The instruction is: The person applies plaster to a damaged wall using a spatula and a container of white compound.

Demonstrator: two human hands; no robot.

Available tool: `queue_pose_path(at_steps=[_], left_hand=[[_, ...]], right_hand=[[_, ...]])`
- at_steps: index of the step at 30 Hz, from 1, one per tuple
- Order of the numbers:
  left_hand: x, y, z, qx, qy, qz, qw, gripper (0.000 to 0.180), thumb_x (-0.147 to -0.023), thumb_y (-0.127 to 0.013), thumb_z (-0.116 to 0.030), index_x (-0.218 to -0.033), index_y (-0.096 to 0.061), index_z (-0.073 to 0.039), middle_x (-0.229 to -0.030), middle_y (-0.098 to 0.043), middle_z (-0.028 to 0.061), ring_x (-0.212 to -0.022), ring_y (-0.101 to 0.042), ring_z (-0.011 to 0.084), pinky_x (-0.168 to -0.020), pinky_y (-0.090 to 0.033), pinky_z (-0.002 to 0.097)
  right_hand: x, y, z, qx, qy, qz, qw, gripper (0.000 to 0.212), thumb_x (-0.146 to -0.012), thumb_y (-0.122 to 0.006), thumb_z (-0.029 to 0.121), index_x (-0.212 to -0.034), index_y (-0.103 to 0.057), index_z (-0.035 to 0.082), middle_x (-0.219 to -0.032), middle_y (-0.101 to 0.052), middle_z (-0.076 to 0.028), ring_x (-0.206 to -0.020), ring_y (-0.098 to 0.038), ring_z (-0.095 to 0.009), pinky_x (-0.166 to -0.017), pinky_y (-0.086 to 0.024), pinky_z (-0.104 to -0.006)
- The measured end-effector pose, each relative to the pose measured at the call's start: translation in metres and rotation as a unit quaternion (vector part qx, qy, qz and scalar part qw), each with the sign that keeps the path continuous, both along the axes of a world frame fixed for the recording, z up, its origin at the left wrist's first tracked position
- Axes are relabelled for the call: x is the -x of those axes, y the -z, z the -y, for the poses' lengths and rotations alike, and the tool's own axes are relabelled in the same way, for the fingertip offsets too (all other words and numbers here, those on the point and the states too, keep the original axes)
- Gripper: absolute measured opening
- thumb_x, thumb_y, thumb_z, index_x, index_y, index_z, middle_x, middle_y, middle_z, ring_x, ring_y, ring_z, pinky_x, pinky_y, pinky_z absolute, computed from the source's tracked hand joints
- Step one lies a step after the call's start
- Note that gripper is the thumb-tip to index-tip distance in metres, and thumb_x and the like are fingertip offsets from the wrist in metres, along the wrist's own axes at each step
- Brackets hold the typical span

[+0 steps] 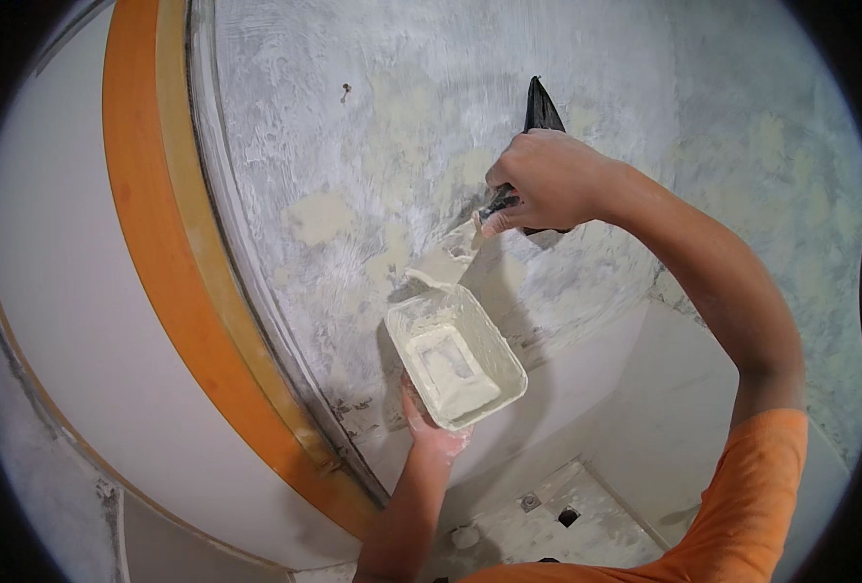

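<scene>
My left hand (435, 433), dusted with white, grips a pale rectangular tub (490, 342) from below and behind. The tub is tilted toward me, its walls smeared and some cream-coloured putty (465, 394) at the bottom. Above it, my right hand (550, 181) is closed around the handle of a putty knife (457, 248). Cream putty coats the knife's blade, whose lower edge is at the tub's upper rim; whether they touch I cannot tell. Black material (542, 107), seemingly plastic, sticks out above and below my right fist.
A grey wall (285, 126) with cream putty patches stands in front, a small hook or nail (346, 90) fixed in it. At left runs an orange door frame (144, 185) beside a white panel (71, 253). Below lies a pale floor (596, 500) with a dark square opening (569, 516).
</scene>
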State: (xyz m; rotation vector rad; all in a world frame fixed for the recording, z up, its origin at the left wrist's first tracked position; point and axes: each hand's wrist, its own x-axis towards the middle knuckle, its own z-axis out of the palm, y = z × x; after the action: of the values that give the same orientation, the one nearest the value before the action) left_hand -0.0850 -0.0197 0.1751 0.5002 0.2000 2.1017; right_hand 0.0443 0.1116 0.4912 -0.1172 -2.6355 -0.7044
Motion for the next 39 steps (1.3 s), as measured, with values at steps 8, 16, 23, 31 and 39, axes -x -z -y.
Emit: queue_pose_path(at_steps=[8, 16, 23, 31, 39], left_hand=[[-0.007, 0.035, 0.005, 0.007, -0.048, -0.022, 0.999, 0.072, -0.096, -0.044, -0.065, -0.154, -0.042, -0.022, -0.155, -0.045, 0.0054, -0.139, -0.046, 0.0340, -0.113, -0.040, 0.0562], [-0.002, 0.054, 0.013, 0.051, -0.119, -0.020, 0.991, 0.069, -0.100, -0.041, -0.062, -0.155, -0.039, -0.021, -0.152, -0.047, 0.0049, -0.138, -0.047, 0.0324, -0.112, -0.042, 0.0538], [0.011, 0.076, 0.027, 0.063, -0.155, 0.014, 0.986, 0.061, -0.100, -0.050, -0.053, -0.150, -0.044, -0.018, -0.146, -0.051, 0.0077, -0.132, -0.053, 0.0317, -0.108, -0.048, 0.0506], [0.018, 0.084, 0.037, 0.156, -0.270, -0.148, 0.938, 0.064, -0.099, -0.060, -0.040, -0.152, -0.036, -0.014, -0.146, -0.049, 0.0099, -0.130, -0.054, 0.0310, -0.106, -0.051, 0.0504], [0.014, 0.092, 0.045, 0.203, -0.348, -0.256, 0.879, 0.060, -0.102, -0.053, -0.042, -0.152, -0.035, -0.015, -0.146, -0.050, 0.0078, -0.130, -0.054, 0.0300, -0.106, -0.051, 0.0504]], right_hand=[[0.051, 0.009, -0.002, -0.016, 0.103, -0.018, 0.994, 0.053, -0.083, -0.078, 0.050, -0.098, -0.073, -0.001, -0.103, -0.071, -0.021, -0.099, -0.070, -0.039, -0.082, -0.056, -0.0459], [0.006, -0.022, -0.034, -0.093, 0.197, -0.160, 0.963, 0.047, -0.081, -0.080, 0.044, -0.103, -0.073, 0.004, -0.104, -0.073, -0.017, -0.097, -0.072, -0.034, -0.080, -0.057, -0.0442], [0.012, 0.055, 0.015, -0.089, 0.132, -0.042, 0.986, 0.035, -0.089, -0.072, 0.043, -0.085, -0.077, 0.008, -0.081, -0.073, -0.011, -0.081, -0.074, -0.026, -0.070, -0.059, -0.0396], [0.063, 0.042, 0.006, -0.015, 0.154, -0.034, 0.987, 0.041, -0.085, -0.077, 0.045, -0.093, -0.076, 0.005, -0.094, -0.074, -0.013, -0.098, -0.072, -0.030, -0.082, -0.055, -0.0445], [-0.018, -0.048, -0.007, -0.133, 0.245, -0.239, 0.930, 0.049, -0.087, -0.072, 0.050, -0.080, -0.075, 0.002, -0.078, -0.072, -0.018, -0.075, -0.072, -0.034, -0.065, -0.056, -0.0435]])
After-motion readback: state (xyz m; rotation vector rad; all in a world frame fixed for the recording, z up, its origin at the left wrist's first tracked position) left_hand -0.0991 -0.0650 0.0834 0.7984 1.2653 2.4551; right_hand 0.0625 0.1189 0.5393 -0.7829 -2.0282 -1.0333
